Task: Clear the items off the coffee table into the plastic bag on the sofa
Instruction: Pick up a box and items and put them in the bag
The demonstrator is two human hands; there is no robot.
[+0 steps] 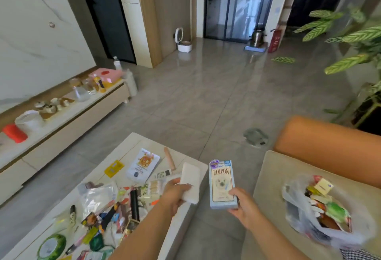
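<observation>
Seen from the head camera, a pale blue box marked "TAMPON" (222,184) is held upright at lower centre of the frame, over the floor gap between the worktop (132,146) and the sofa (274,179). It is gripped at its lower right corner by the right hand (244,206), the thumb laid on the front face and the fingers (233,211) curled under the base. Just to its left, a white flat packet (190,182) is pinched by the left hand (175,194), thumb on top and the other fingers folded beneath, above the worktop's near right edge.

The worktop fills the lower left of the frame and is strewn with small goods: a yellow sachet (114,168), a white illustrated pouch (142,165), a pinkish stick (169,157), a black tube (134,205), a clear crumpled wrapper (99,196) and a green-rimmed round lid (52,246). Much of this clutter is blurred.

At lower right, the plastic bag (294,204) is seen lying open on the beige sofa seat, already loaded with coloured packets; an orange cushion (329,148) sits behind it. A leafy plant (354,39) occupies the upper right, and a low TV cabinet (68,119) bearing cups and jars runs along the left.
</observation>
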